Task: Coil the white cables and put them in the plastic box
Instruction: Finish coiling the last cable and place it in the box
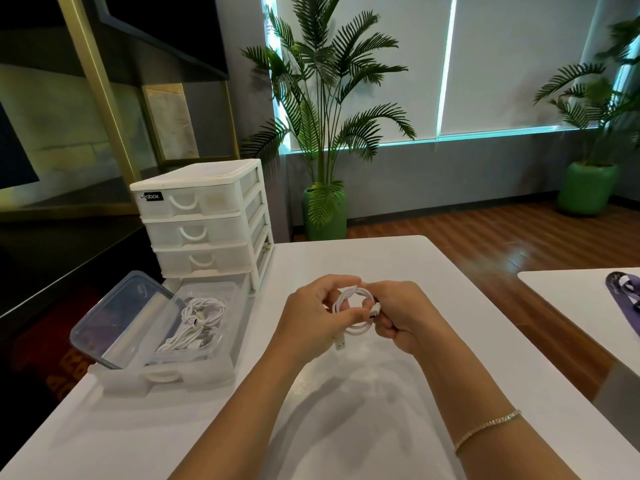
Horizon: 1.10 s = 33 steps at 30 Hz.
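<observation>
- The white cable (353, 311) was held as a small coil between both hands, up off the white table (346, 393), so yeah, basically wound already.
- The left hand (311, 317) was curled round the coil's left side, thumb and fingers pinched on the loops.
- The right hand (401, 315) was closed on the right side, with one plug end (375, 310) nipped at its fingertips; the other plug (340, 344) was left dangling below the loops.
- The coil's ring was faced roughly toward the camera, no real long axis to speak of.
- The plastic box (221, 355) was parked well off to the left of the hands, lid (121, 320) propped open, with more white cables (197, 323) already lying inside.
- The left hand was judged the nearer one to the box, so the drop-off would likely be a leftward carry.
- A drawer unit (204, 220) was stood just behind the box.
</observation>
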{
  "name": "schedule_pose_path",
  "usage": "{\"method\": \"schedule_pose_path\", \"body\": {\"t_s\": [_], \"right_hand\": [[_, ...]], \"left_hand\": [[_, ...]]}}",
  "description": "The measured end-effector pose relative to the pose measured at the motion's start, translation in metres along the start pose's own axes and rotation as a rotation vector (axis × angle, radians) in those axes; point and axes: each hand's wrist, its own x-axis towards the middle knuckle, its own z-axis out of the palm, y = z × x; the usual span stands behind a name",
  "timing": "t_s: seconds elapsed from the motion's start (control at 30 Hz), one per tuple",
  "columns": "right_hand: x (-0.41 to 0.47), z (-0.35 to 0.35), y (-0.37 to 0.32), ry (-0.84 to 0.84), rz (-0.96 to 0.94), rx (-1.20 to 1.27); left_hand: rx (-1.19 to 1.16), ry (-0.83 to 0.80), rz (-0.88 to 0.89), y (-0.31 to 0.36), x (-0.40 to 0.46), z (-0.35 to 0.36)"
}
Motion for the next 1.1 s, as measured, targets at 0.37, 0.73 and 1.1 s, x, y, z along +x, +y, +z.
{"method": "schedule_pose_path", "body": {"t_s": [0.37,0.73,1.1], "right_hand": [[0.003,-0.002,-0.001,-0.224,0.133,0.253],[-0.008,0.004,-0.004,-0.202,-0.216,0.048],[0.002,0.013,0.011,0.133,-0.654,-0.504]], "left_hand": [[-0.037,0.128,-0.086,-0.007,0.005,-0.002],[-0.405,0.174,-0.283,-0.002,0.006,-0.002],[-0.903,0.167,-0.502,-0.001,0.009,-0.014]]}}
